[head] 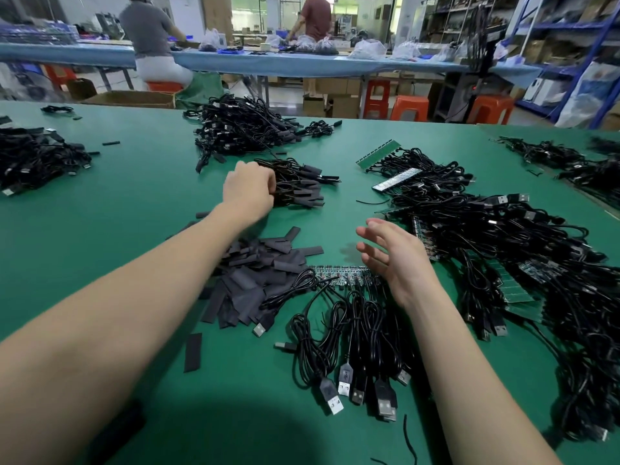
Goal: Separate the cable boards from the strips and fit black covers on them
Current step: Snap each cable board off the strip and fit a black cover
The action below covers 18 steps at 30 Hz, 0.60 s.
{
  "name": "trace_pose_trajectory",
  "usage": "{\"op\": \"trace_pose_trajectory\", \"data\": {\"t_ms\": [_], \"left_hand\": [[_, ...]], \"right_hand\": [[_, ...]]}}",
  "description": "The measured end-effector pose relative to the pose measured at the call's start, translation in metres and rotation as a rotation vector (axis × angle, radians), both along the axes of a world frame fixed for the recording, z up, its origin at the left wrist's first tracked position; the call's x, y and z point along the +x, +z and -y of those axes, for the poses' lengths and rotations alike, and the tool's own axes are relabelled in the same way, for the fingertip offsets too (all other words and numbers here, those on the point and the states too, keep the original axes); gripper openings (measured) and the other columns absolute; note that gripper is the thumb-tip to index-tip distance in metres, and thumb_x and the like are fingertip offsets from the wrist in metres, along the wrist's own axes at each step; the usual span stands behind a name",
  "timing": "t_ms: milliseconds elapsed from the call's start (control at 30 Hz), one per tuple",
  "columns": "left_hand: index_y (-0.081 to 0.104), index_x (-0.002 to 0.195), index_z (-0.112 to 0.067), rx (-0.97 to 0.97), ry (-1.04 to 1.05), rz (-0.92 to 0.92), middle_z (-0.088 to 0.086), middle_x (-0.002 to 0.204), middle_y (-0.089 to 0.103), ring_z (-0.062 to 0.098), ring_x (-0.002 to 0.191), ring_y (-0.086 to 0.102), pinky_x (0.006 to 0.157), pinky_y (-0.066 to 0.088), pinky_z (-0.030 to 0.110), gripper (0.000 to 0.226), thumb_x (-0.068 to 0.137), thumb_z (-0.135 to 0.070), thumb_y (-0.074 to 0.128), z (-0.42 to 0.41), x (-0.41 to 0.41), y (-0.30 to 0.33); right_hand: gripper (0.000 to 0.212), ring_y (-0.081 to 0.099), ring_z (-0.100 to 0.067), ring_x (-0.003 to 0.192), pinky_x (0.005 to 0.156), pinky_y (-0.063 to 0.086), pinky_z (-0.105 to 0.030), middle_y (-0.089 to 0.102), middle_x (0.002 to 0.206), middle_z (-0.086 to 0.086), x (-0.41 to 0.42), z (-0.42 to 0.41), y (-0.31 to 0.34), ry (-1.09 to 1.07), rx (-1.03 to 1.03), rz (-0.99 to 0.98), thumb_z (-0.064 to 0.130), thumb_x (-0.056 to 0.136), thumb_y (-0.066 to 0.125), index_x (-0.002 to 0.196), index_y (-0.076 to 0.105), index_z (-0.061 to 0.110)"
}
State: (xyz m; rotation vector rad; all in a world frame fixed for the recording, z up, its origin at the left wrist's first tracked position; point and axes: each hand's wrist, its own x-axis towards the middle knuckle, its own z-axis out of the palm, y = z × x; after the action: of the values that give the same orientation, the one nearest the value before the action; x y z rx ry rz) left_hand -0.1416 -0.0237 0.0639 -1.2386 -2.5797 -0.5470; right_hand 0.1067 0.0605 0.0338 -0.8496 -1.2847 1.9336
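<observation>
Likely light and thin, the strip of cable boards lying across the green table just in front of the right hand; stiff but probably brittle along its score lines, so best pinched at one end board with the neighbour braced, then snapped, never tugged by the soft black cables hanging toward the near edge with their USB plugs. Dark green and narrow, dotted with tiny parts, one cable per board. Flat, limp and featherweight by the look of them, the black covers heaped just left of the strip, easy to pick up by an edge and slide over a board. Left hand reaching far out, fingers curled at the small pile of covered cables, touching it, though whether gripping one cannot be told. Right hand relaxed and spread, holding nothing, hovering over the strip's right end. More uncut strips tangled in the big heap at right
</observation>
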Motion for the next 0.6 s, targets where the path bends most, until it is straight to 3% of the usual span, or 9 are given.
{"op": "trace_pose_trajectory", "data": {"t_ms": [233, 333, 467, 600], "left_hand": [[0.053, 0.093, -0.009, -0.026, -0.083, 0.103, 0.016, 0.093, 0.064, 0.035, 0.086, 0.059, 0.075, 0.052, 0.041, 0.008, 0.089, -0.005, 0.057, -0.008, -0.008, -0.022], [0.052, 0.1, -0.008, -0.037, -0.073, 0.156, 0.016, 0.094, 0.064, 0.034, 0.088, 0.06, 0.08, 0.054, 0.044, 0.01, 0.092, -0.01, 0.057, -0.01, -0.01, -0.021], [0.048, 0.102, -0.009, -0.06, -0.047, 0.197, 0.014, 0.093, 0.062, 0.033, 0.087, 0.059, 0.075, 0.05, 0.041, 0.019, 0.092, -0.018, 0.061, -0.009, -0.004, -0.018], [0.051, 0.102, -0.008, 0.029, -0.02, 0.219, 0.012, 0.094, 0.063, 0.032, 0.089, 0.059, 0.079, 0.052, 0.042, 0.019, 0.09, -0.018, 0.062, -0.005, 0.011, -0.023]], "right_hand": [[0.009, 0.069, -0.012, 0.068, 0.059, 0.058, -0.02, 0.078, 0.088, 0.0, 0.001, 0.002, 0.001, 0.028, 0.053, 0.036, 0.015, 0.097, 0.064, 0.105, 0.069, 0.012], [0.008, 0.068, -0.012, 0.066, 0.06, 0.057, -0.02, 0.078, 0.086, 0.0, 0.001, 0.003, 0.002, 0.031, 0.06, 0.043, 0.014, 0.097, 0.064, 0.103, 0.069, 0.012], [0.009, 0.068, -0.012, 0.067, 0.06, 0.058, -0.02, 0.078, 0.085, 0.0, 0.002, 0.004, 0.003, 0.041, 0.074, 0.055, 0.015, 0.097, 0.065, 0.103, 0.07, 0.011], [0.008, 0.068, -0.013, 0.068, 0.059, 0.057, -0.021, 0.078, 0.085, 0.0, 0.004, 0.002, 0.005, 0.037, 0.084, 0.059, 0.016, 0.097, 0.065, 0.102, 0.07, 0.013]]}}
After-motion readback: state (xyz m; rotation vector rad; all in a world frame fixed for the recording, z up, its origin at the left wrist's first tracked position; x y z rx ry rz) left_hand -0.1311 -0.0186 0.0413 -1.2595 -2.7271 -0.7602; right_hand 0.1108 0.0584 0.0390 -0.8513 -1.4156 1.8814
